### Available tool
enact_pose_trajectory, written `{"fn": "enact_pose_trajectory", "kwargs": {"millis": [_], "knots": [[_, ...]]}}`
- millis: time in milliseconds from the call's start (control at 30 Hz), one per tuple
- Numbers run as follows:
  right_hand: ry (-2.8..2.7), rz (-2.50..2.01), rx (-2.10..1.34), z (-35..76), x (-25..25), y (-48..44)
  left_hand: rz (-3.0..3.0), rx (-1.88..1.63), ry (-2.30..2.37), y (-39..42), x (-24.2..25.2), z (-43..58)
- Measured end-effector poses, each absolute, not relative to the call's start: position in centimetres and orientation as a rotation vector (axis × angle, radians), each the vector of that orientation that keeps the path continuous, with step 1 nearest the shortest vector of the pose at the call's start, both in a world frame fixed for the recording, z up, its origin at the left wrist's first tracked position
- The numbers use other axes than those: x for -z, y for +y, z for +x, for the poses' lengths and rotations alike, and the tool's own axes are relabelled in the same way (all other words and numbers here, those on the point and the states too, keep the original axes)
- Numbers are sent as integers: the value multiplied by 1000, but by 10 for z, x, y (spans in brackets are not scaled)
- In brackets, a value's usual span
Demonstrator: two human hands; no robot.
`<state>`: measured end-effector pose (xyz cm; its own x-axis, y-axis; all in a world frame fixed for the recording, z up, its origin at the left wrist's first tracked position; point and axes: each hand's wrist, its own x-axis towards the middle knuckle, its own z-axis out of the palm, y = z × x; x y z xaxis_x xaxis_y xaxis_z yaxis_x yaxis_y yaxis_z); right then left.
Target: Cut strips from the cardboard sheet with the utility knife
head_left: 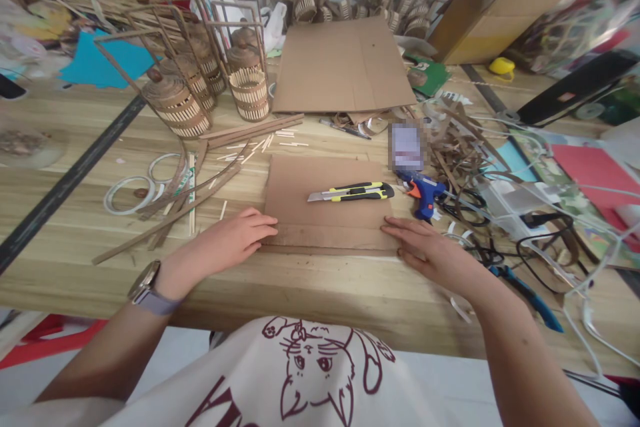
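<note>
A rectangular piece of brown cardboard (290, 190) lies flat on the wooden table in front of me. On top of it rests a yellow and black utility knife (363, 192), its blade extended to the left. My left hand (237, 235), with a watch at the wrist, lies with stretched fingers on the cardboard's left edge. At the right edge my right hand (425, 245) touches the cardboard, fingers extended. Neither hand holds the knife. A blue and orange hot glue gun (427, 195) lies just beyond my right hand.
Several small slatted baskets with tall handles (250, 87) stand at the back left. A larger cardboard sheet (345, 67) lies behind. Rolls of white tape (129, 195), wooden strips (170, 213) and small sticks are at left. Cables, brown scraps and blue-handled pliers (530, 297) crowd the right.
</note>
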<state>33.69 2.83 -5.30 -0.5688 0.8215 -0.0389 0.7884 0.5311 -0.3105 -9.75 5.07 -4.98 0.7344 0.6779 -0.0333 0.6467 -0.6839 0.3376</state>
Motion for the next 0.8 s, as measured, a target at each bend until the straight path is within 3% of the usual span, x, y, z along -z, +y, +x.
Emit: {"fn": "enact_pose_trajectory", "kwargs": {"millis": [800], "knots": [[-2638,-1442,-443,332,52,27,2604,-157,1028,47,50,-97]]}}
